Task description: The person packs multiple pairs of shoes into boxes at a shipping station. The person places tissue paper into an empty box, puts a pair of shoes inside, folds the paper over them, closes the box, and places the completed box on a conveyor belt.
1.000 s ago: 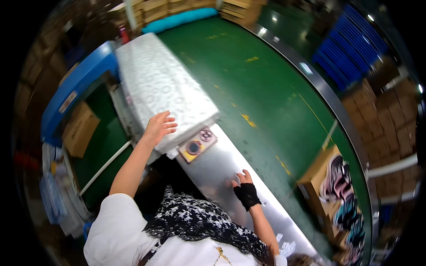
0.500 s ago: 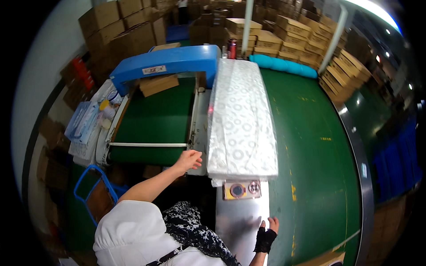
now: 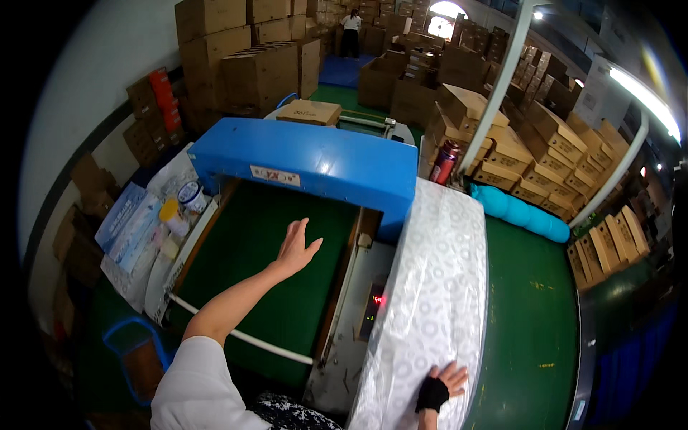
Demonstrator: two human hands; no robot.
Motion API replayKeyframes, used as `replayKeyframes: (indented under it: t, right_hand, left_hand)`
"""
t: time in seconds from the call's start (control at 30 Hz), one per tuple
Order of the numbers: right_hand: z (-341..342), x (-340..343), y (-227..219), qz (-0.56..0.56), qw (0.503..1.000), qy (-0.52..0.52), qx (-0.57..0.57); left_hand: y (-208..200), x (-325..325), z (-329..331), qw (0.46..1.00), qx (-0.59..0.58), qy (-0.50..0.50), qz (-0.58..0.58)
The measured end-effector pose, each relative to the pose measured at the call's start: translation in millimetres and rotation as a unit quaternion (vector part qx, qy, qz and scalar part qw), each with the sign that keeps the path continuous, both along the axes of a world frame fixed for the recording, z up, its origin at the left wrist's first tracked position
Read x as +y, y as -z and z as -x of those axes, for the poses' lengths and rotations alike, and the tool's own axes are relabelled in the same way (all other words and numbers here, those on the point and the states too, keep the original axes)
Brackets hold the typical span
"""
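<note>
Moved since half a second ago: right hand in black fingerless glove (image 3: 442,387), from over a bare metal surface to the long white ring-patterned block in clear plastic (image 3: 437,287); bare left hand (image 3: 292,251), from beside that block to above the dark-green conveyor belt (image 3: 244,251). Right fingers: spread, on the block's near part. Left fingers: apart, empty. Block: lengthwise, right of belt. Beyond: blue arched housing (image 3: 330,154), spanning belt; red cylindrical can (image 3: 446,163), by block's far end; stacked brown cardboard boxes (image 3: 261,79).
</note>
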State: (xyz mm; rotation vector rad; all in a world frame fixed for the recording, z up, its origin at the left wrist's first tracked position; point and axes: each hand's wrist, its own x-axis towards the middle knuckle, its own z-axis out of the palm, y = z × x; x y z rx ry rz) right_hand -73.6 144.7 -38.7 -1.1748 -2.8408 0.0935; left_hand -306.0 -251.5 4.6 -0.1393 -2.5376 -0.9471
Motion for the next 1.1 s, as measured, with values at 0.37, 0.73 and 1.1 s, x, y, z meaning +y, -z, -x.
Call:
replayKeyframes:
  t: [0.37,0.73,1.1]
  right_hand:
    - [1.3,-14.8,-20.0,-0.041,0.996,-0.072,-0.023]
    - [10.0,-25.8,-46.8,-0.065,0.986,-0.152,-0.036]
    - [11.3,-31.3,-54.0,-0.078,0.978,-0.18,-0.076]
  left_hand:
    - [-27.0,-29.9,212.1,0.925,-0.171,-0.042,0.337]
    - [-5.4,-53.6,219.7,0.945,-0.004,0.061,0.322]
    - [-5.4,-52.4,217.6,0.95,0.006,0.056,0.307]
